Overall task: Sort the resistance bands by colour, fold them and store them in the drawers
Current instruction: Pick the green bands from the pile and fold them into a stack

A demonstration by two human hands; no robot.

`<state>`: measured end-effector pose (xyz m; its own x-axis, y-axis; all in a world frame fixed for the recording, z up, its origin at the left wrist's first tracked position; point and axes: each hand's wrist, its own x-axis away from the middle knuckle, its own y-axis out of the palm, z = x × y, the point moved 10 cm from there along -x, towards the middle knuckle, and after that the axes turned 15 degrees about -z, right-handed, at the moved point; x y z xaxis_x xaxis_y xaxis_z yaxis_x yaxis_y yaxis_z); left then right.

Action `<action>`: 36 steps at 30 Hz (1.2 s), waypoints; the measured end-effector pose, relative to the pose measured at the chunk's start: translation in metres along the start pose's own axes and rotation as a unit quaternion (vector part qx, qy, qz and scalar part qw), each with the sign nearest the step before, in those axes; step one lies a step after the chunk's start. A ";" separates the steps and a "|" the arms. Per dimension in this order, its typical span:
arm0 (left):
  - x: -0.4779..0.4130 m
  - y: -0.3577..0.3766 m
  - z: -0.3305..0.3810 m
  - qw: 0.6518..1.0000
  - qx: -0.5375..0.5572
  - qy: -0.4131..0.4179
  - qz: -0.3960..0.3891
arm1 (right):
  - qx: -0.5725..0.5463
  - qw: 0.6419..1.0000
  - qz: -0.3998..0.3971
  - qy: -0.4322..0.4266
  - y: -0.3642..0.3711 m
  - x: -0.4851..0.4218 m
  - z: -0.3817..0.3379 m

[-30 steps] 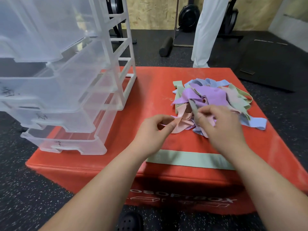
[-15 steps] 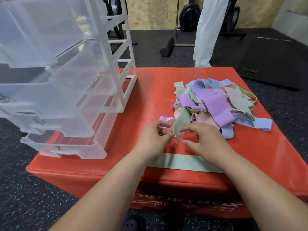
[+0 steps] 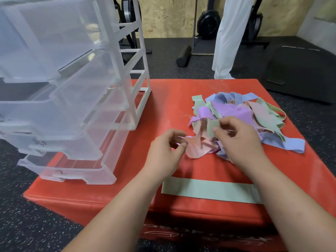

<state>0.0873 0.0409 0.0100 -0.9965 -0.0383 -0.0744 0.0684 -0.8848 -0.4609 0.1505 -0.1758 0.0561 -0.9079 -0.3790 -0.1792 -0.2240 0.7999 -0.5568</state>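
SUPPORT: red soft box (image 3: 163,106), centre and lower frame, standing on the dark speckled floor (image 3: 27,224) | LEFT: clear plastic drawer unit (image 3: 72,106) on the box top, drawers pulled out | RIGHT OF CENTRE: pile of resistance bands (image 3: 236,113), tangled; green, purple, pink, blue | LOWER CENTRE: flat green band (image 3: 209,190), laid straight along the near edge, apart from the pile.
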 end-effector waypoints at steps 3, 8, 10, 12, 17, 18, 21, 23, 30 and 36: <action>0.002 -0.012 0.011 0.999 0.001 0.031 0.036 | -0.065 0.997 0.019 -0.045 -0.030 0.002 -0.018; 0.008 -0.018 0.032 0.995 0.028 0.077 0.058 | -0.120 0.990 0.032 -0.062 -0.050 0.008 -0.018; 0.010 -0.016 0.038 0.994 0.030 0.088 0.056 | -0.126 0.989 0.034 -0.071 -0.055 0.010 -0.018; 0.011 -0.011 0.043 0.994 0.024 0.098 0.049 | -0.122 0.989 0.033 -0.076 -0.059 0.013 -0.019; 0.006 0.010 0.055 0.991 -0.022 0.128 0.010 | -0.067 0.995 -0.035 -0.070 -0.041 0.017 -0.014; 0.005 0.015 0.056 0.991 -0.025 0.130 -0.002 | -0.069 0.994 -0.047 -0.069 -0.036 0.018 -0.014; -0.001 0.033 0.055 0.990 -0.041 0.127 -0.054 | -0.084 0.991 -0.069 -0.079 -0.027 0.021 -0.024; -0.005 0.045 0.055 0.986 -0.057 0.125 -0.091 | -0.083 0.990 -0.082 -0.085 -0.024 0.022 -0.032; -0.016 0.045 0.052 0.982 -0.107 0.112 -0.104 | -0.056 0.991 -0.033 -0.113 -0.049 0.033 -0.039; -0.015 0.051 0.053 0.960 -0.233 0.104 -0.114 | -0.099 0.987 0.072 -0.101 -0.098 0.060 -0.028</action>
<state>0.1029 -0.0284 0.0345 -0.9603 0.2679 -0.0775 -0.0876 -0.5535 -0.8282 0.1079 -0.2636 0.1223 -0.8507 -0.3241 -0.4137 -0.1812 0.9198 -0.3480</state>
